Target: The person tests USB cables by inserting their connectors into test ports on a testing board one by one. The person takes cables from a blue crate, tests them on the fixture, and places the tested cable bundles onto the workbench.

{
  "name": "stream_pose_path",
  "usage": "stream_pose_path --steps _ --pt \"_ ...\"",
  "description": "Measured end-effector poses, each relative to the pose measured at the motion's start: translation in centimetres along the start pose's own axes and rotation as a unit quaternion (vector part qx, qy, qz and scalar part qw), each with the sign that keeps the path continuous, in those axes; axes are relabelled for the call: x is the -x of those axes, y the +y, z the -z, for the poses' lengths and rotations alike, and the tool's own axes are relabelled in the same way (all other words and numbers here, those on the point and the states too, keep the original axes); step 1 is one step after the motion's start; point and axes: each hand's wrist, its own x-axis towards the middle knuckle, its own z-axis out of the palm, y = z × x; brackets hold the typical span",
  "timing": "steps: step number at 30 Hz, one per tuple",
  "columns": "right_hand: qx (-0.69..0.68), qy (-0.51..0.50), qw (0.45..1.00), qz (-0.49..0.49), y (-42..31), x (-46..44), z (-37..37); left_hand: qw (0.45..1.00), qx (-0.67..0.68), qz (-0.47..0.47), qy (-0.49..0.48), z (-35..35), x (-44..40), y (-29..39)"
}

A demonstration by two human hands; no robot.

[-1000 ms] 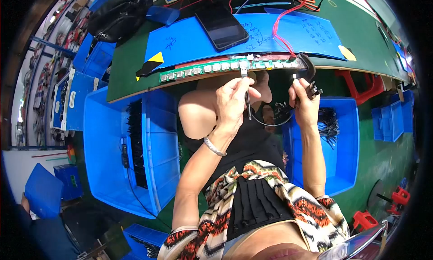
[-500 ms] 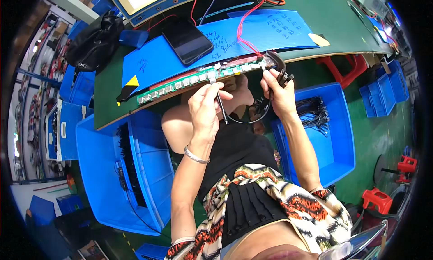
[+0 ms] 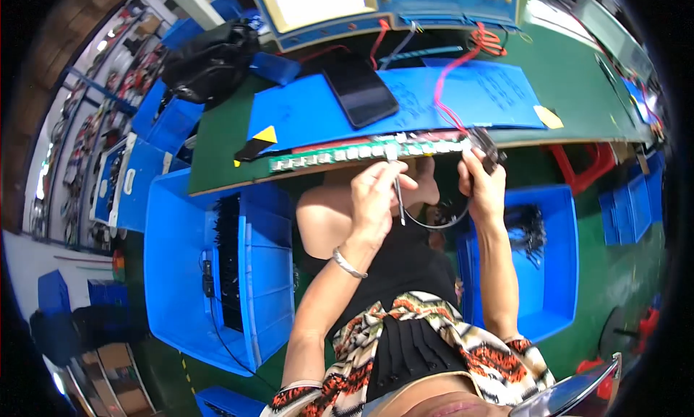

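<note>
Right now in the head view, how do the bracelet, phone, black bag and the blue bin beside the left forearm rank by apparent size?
Largest to smallest:
1. Blue bin
2. Black bag
3. Phone
4. Bracelet, smallest by far

This is an electronics workshop, with a long green bench (image 3: 600, 113) carrying a row of sockets on a circuit board (image 3: 329, 155), red wires (image 3: 442, 92) and a blue instrument panel (image 3: 448, 3). Blue plastic bins (image 3: 271, 272) holding dark cables stand below, and packed shelves (image 3: 76, 139) line one side.
</note>
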Motion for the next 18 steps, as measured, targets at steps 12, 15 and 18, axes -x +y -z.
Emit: stream_pose_path --steps 12,15,18 --pt "0.026 -0.018 0.999 -0.031 -0.3 0.2 0.8 1.000 -0.018 0.012 -0.015 0.2 0.3 0.2" --pt "0.109 -0.027 0.993 -0.017 -0.2 1.8 1.6 0.997 -0.062 0.008 -0.033 0.1 1.9 -0.1" --pt "0.096 -0.007 0.994 -0.048 -0.2 4.6 4.1 0.988 -0.091 0.059 -0.110 0.8 4.0 -1.6"
